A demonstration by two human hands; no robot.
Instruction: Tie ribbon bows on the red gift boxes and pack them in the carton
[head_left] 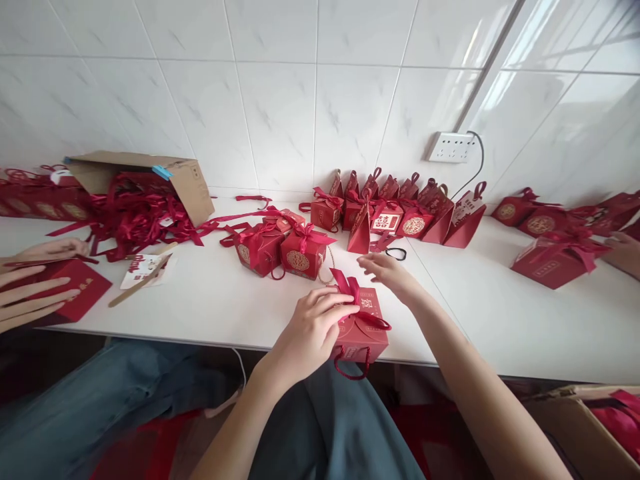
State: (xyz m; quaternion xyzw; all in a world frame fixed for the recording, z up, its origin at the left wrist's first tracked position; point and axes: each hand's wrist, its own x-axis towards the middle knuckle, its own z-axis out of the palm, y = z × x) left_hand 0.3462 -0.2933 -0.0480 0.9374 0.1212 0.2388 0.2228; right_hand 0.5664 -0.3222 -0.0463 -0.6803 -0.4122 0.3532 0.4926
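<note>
In front of me at the table's edge is a red gift box [367, 337] with gold print, a twisted cord handle and a red ribbon [349, 285] tied over its lid. My left hand [315, 323] lies over the box's left side, its fingertips closed on the ribbon's knot; the thumb is hidden. Beyond the box's right corner, my right hand [390, 275] hovers apart from it with nothing in it, fingers outstretched. Just past that hand lies a small black loop [396, 253]. Two ribboned gift boxes [301, 257] stand close together behind my left hand.
Triangular red boxes [463, 220] line the tiled wall, below a power strip [453, 147]. A tipped carton [193, 190] spills red ribbons [135, 213] at left. There, a neighbour's hands [37, 293] hold a red box. Another person's hand [623, 253] touches a ribboned box [553, 263] at right.
</note>
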